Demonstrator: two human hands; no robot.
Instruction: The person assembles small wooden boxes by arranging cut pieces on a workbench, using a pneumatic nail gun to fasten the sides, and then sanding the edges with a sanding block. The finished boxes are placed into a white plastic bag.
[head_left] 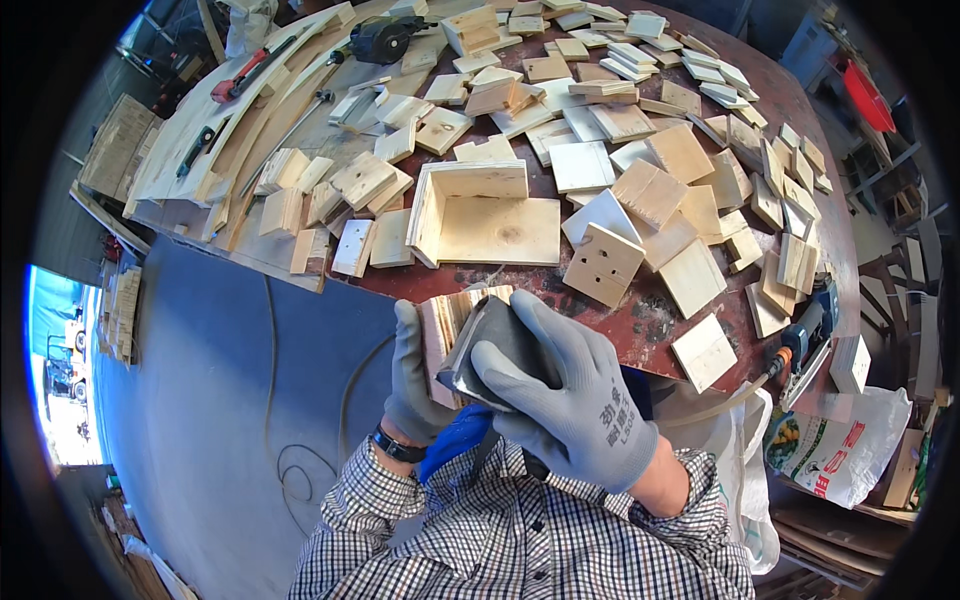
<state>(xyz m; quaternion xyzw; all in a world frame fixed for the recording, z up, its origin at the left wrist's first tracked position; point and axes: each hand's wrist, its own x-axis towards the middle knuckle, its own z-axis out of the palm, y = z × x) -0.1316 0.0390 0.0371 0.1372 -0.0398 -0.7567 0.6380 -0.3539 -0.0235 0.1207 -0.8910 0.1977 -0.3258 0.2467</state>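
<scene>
Over by the table (pixel 640 340), the left grip (pixel 417 400) clasps stripe-edged layered wood (pixel 436 345), the right grip (pixel 575 395) a dark block (pixel 508 345).

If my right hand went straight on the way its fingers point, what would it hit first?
Probably the layered wood in the left hand: the right hand and its dark block already lie against or very near it; depth is unclear.

There are two gloved hands (pixel 412 385) (pixel 575 395), one wristwatch (pixel 398 447) and one dark block (pixel 512 340). Wooden pieces (pixel 648 192) number in the dozens.
</scene>
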